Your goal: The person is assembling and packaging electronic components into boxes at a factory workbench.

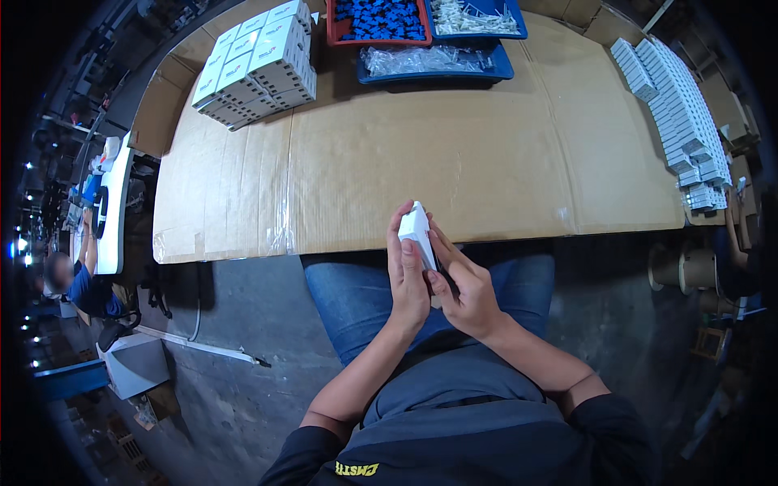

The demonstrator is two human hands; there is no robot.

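Between my two hands is a small white box [416, 228], tilted upright just past the near edge of the cardboard-covered table [421, 154]. My left hand [408, 287] wraps its left side, with the thumb lying along the near face. From the other side my right hand [470, 293] closes on it, fingers along the right face and thumb near the lower end. The fingers hide part of the box. Both forearms reach up from the lower edge, above my lap.
A block of stacked white boxes [259, 65] stands at the far left. At the back are a red tray [381, 43] of blue parts, a blue tray [524, 28] of whitish parts and another blue tray [438, 79] of clear pieces. White boxes [677, 113] line the right. Another person [96, 285] sits left.
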